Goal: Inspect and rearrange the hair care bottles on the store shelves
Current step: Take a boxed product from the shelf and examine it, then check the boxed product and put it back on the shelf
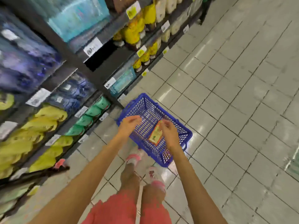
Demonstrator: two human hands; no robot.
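Right hand (pixel 168 131) grip pinches orange packet (pixel 155 135) over blue basket (pixel 137 102); left hand (pixel 129 125) grip spread, empty. Bottles (pixel 48 115) sit on shelves (pixel 64 50) at left; judge: drop packet flat, then turn to shelves

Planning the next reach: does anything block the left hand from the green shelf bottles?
Nothing visible; the left hand hovers over the blue basket, with only open floor toward the green bottles.

Shop aisle: stocked shelves (pixel 90 73), basket (pixel 161 152)
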